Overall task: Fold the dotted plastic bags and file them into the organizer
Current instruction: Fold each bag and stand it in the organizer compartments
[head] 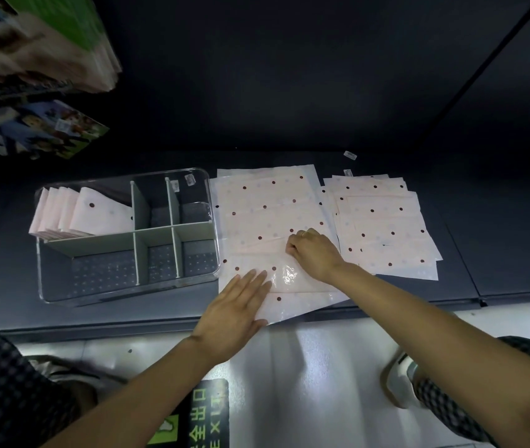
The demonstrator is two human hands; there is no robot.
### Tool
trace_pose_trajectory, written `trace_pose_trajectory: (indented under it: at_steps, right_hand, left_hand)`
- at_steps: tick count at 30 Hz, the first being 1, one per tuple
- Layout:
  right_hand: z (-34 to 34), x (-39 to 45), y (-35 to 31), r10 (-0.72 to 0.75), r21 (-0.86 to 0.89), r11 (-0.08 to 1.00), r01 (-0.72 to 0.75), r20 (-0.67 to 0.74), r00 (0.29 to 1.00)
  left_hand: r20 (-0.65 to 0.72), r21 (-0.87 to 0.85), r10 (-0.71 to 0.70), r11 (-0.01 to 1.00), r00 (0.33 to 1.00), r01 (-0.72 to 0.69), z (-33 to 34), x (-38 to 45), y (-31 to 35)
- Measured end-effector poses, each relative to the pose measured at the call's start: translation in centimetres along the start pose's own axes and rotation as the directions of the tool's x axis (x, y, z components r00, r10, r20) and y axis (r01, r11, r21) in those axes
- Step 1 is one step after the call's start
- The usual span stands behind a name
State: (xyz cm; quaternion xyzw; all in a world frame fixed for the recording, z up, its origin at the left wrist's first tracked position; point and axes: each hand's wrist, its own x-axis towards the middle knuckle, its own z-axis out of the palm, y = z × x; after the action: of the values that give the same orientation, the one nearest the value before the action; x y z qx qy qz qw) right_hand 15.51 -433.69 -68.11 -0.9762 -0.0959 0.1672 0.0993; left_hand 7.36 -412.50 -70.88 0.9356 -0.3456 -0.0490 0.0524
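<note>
Clear plastic divided organizer (128, 287) at 9 o'clock on dark shelf (289, 124); folded pink dotted bags (95, 211) in its rear-left compartment. Flat pink dotted bag stack (266, 205) centre; second flat dotted bag stack (386, 221) at 3 o'clock.

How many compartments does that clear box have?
6 in the organizer: three along the far row, three along the near row. Only the far-left compartment holds folded bags; the others look empty.

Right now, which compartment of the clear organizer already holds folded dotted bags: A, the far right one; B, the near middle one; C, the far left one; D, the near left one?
C: the folded bags stand in the far left compartment of the organizer; the other compartments show only its bare floor.
</note>
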Motion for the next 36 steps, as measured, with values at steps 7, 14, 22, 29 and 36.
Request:
trace_pose_trajectory:
  at_steps: [7, 14, 22, 29, 36]
  right_hand:
    - [2.5, -2.1, -2.1, -0.085, 0.052, 0.994, 0.096, -0.181, 0.980]
    - [6.4, -6.5, -0.2, -0.153, -0.048, 0.988, 0.150, -0.057, 0.987]
    - [3.8, -6.7, 1.8, 0.084, 0.029, 0.996, -0.080, -0.177, 0.981]
    - [1.0, -0.6, -1.6, 0.011, 0.100, 0.995, -0.014, 0.030, 0.999]
    - [-0.8, 0.6, -1.7, 0.024, 0.158, 0.985, -0.069, 0.272, 0.962]
  left_hand:
    - [0.091, 0.025, -0.002, 1.000, 0.996, 0.000, 1.8, -0.1, 0.2]
    - [0.013, 0.028, -0.025, 0.999, 1.000, 0.025, 1.6, 0.1, 0.3]
    - [0.083, 0.001, -0.073, 0.997, 0.994, 0.073, 1.3, 0.0, 0.7]
    - [0.187, -0.093, -0.057, 0.993, 0.981, 0.075, 1.8, 0.2, 0.1]
    - [0.103, -0.248, -0.121, 0.958, 0.987, 0.143, -0.2, 0.2, 0.3]
